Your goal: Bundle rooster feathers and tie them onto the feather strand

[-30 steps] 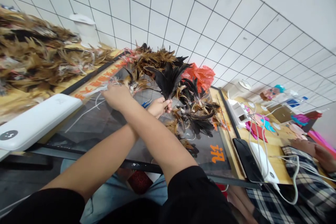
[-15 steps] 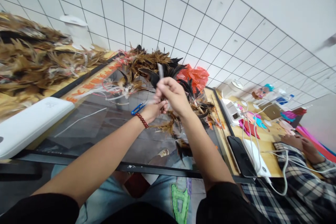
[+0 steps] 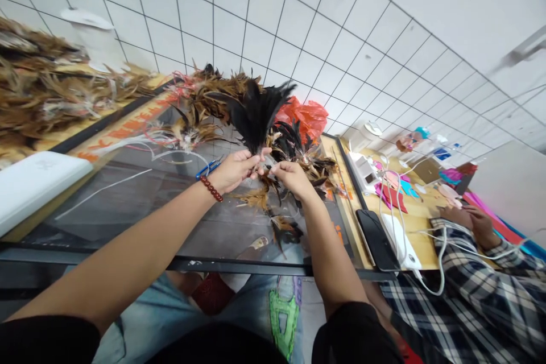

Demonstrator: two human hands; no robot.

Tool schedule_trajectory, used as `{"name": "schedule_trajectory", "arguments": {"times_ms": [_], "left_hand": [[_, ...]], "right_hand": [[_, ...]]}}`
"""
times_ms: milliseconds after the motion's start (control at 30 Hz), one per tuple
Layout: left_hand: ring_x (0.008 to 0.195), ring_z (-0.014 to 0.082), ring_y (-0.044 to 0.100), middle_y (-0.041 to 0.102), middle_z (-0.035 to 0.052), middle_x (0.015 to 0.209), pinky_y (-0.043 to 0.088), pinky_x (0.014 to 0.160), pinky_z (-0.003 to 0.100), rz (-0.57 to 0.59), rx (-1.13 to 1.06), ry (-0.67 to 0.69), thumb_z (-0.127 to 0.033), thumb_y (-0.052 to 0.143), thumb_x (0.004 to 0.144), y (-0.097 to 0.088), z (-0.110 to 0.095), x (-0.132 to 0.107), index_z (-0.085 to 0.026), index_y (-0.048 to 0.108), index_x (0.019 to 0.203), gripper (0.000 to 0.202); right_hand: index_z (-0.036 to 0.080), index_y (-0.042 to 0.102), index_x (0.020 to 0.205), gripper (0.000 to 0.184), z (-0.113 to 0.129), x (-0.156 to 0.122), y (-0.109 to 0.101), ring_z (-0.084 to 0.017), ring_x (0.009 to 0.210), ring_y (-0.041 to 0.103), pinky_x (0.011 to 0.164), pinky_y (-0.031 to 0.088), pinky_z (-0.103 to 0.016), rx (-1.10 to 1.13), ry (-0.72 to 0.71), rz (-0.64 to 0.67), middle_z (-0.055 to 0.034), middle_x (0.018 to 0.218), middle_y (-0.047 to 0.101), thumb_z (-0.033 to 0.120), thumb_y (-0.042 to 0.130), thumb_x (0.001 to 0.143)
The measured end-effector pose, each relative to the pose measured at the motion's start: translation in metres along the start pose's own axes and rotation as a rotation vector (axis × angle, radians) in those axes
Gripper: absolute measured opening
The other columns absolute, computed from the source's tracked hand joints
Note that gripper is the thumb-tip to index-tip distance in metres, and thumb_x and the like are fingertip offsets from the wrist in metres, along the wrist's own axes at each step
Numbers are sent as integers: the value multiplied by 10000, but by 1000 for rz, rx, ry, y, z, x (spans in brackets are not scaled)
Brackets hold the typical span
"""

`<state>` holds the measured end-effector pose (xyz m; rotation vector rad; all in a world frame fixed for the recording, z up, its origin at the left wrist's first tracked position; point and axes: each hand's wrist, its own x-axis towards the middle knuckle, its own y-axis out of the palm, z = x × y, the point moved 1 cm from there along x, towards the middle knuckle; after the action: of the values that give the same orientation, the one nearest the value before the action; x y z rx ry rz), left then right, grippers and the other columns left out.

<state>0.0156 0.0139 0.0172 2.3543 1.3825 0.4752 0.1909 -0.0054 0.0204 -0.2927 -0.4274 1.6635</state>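
My left hand (image 3: pixel 236 172), with a brown bead bracelet (image 3: pixel 212 188) at the wrist, pinches a bunch of black feathers (image 3: pixel 256 114) by its base. The feathers fan upward and away from me. Close on its right, my right hand (image 3: pixel 294 178) has thumb and forefinger pressed together near that base. A small pale or clear bit shows at those fingertips, too small to name. Blue-handled snips (image 3: pixel 208 168) lie on the glass tabletop (image 3: pixel 170 210) beside my left wrist. Loose brown-black feathers (image 3: pixel 286 230) lie below my right hand.
Brown feather bundles (image 3: pixel 190 128) and a red plastic bag (image 3: pixel 305 116) lie beyond my hands. A white box-like object (image 3: pixel 42 185) stands left. To the right are a phone (image 3: pixel 377 239), a power bank with cables (image 3: pixel 401 242) and a co-worker's plaid sleeve (image 3: pixel 464 256).
My right hand, which was raised with a blurred pale strip, has come down beside my left hand. The black feather bunch now stands upright in my left fingers. The view has shifted slightly.
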Motion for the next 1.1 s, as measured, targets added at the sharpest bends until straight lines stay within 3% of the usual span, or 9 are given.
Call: {"name": "schedule_trajectory", "arguments": {"times_ms": [100,267,500,600,733,867,1000,1100], "left_hand": [[534,117,569,638,37,599,433,492,215,26,230,-8,-299,762,691,2,3,0,-124,657,726,207],[482,113,536,595,10,530,425,508,220,-139,563,-4,-152,648,756,3,9,1,-162,572,543,227],[464,106,436,551,-7,509,312,494,222,-334,671,92,-181,608,781,-4,7,2,-157,610,582,200],[542,152,503,583,20,557,342,556,252,-368,945,158,-187,558,805,-5,1,0,-167,632,618,202],[760,235,606,668,106,771,404,686,295,-271,1400,266,-114,492,799,-2,-1,-4,-159,695,789,208],[841,266,631,668,161,881,438,738,328,-106,1709,236,-60,426,804,4,4,-10,-119,697,899,293],[930,272,616,658,165,944,456,803,350,52,1808,307,-36,411,817,14,4,-15,-111,677,976,319],[948,271,599,643,161,948,467,808,355,76,1838,343,-35,388,838,21,0,-19,-107,654,1048,347]], "right_hand": [[143,642,727,265,1,-2,4,-93,621,467,634,364,-214,-50,-33,18,21,654,583,390,559,777],[151,626,722,279,2,-6,8,-98,615,477,637,376,-214,-187,-33,-29,12,657,600,398,540,821],[171,652,765,253,8,-14,11,-101,590,481,608,349,-213,-292,-99,-158,38,614,563,377,533,854],[171,655,768,263,15,-17,11,-98,560,448,592,343,-215,-285,-172,-197,45,587,533,379,526,866],[162,665,820,261,26,-21,14,-109,622,514,637,390,-219,-277,-308,-253,9,692,617,367,519,888],[178,671,882,265,41,-22,18,-130,770,589,724,424,-227,-472,-436,-259,-33,851,665,338,466,934],[225,689,948,263,60,-13,11,-166,887,609,712,418,-249,-856,-376,-269,-55,965,658,330,448,950],[237,705,918,219,74,0,-1,-192,866,622,677,418,-273,-1015,-277,-217,-63,982,673,314,500,919]]}}
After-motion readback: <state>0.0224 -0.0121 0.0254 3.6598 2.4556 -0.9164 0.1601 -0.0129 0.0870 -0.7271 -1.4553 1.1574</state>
